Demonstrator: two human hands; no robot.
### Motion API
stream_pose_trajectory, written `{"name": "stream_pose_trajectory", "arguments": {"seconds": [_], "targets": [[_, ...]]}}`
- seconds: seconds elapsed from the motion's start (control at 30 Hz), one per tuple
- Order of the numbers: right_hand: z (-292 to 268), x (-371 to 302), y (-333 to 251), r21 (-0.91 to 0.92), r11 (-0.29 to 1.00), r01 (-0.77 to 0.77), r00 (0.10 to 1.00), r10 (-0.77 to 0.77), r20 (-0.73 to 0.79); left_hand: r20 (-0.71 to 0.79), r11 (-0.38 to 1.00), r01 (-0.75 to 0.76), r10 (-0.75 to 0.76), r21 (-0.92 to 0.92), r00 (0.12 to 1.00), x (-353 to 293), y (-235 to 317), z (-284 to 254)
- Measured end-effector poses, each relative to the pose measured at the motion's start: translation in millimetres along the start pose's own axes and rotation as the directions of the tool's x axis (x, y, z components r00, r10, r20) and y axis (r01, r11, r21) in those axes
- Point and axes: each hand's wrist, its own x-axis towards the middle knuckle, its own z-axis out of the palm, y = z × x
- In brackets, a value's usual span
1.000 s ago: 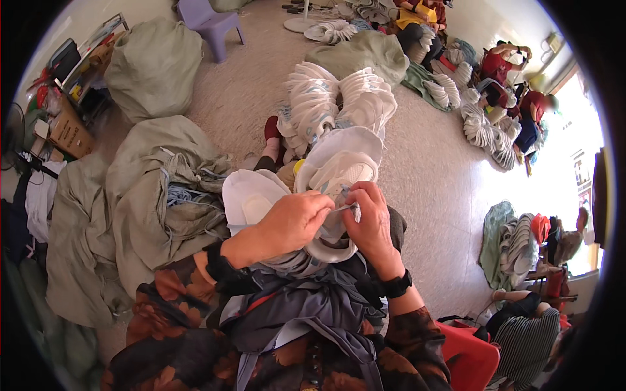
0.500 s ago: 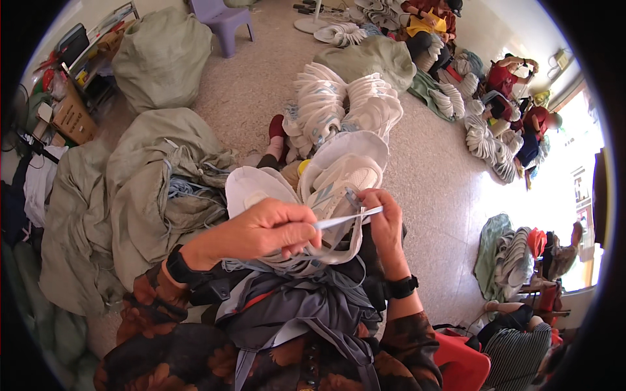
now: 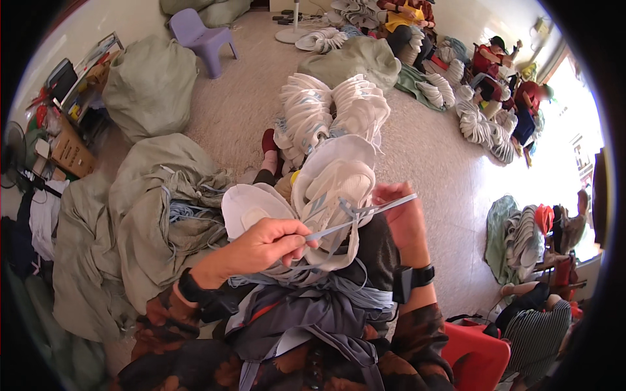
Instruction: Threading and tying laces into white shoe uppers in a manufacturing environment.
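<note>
Chair (image 3: 199,38), one, purple, stands ahead; next, the left hand (image 3: 267,245) pinches a pale-blue lace (image 3: 331,229); just right, one white shoe upper (image 3: 352,189); then the right hand (image 3: 403,218), blurred behind the lace's end, its grip I can't tell; beyond, one red seat (image 3: 479,355).

Perhaps illegible print (image 3: 73,158) on carton (image 3: 67,144)

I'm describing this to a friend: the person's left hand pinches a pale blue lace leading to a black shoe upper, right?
Not quite: the shoe upper is white, as the head view shows. The left hand does pinch a pale blue lace leading to it.
</note>
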Motion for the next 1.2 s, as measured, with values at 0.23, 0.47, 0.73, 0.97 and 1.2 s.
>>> {"name": "stream_pose_trajectory", "arguments": {"seconds": [0.23,0.47,0.73,0.97,1.2], "targets": [[-56.4,-3.5,-53.2,0.109,0.988,0.111,0.992,-0.104,-0.067,-0.038,0.992,0.054,-0.05,0.11,0.998,46.2,-27.6,0.7],[-116.1,-17.1,-52.1,0.345,0.93,0.128,0.988,-0.089,-0.127,-0.072,0.965,0.107,-0.092,0.241,0.993,65.7,-26.4,-14.8],[-183.6,-38.6,-22.4,0.551,0.819,0.162,0.954,0.013,-0.3,-0.136,0.867,0.094,-0.03,0.489,0.99,73.8,-37.7,-41.2],[-204.9,-57.0,4.4,0.569,0.802,0.182,0.896,0.103,-0.431,-0.205,0.531,0.079,0.183,0.844,0.962,76.5,-14.1,-33.1],[-151.8,-83.0,34.6,-0.621,0.746,-0.241,0.92,-0.029,-0.391,-0.058,0.967,-0.001,0.017,0.255,0.998,81.6,-2.1,0.3]]}}
